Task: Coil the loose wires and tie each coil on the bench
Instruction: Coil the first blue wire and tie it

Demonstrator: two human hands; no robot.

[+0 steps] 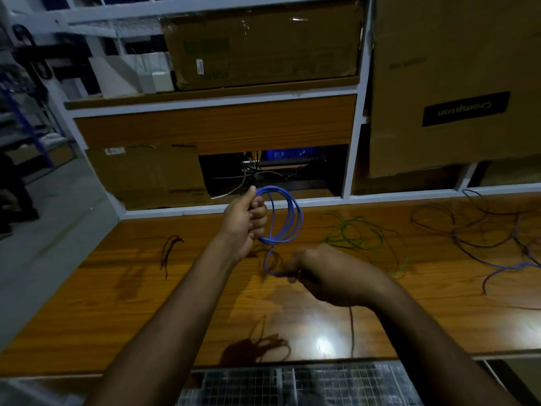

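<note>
My left hand (246,221) grips a coil of blue wire (288,218) and holds it upright above the wooden bench (117,303). A short tail of the same wire loops down from the coil to my right hand (328,273), which pinches its end just above the bench. A loose green wire (354,238) lies tangled to the right of the coil. Farther right sprawls a loose dark and purple wire (480,241). A small dark bundle (171,250) lies at the left, and a brown tangle (263,347) sits near the front edge.
Behind the bench stands a white-framed shelf (354,142) stacked with cardboard boxes (263,45), a big one (456,83) at the right. A wire mesh panel (292,385) lies below the bench's front edge. The floor (44,244) drops away at the left.
</note>
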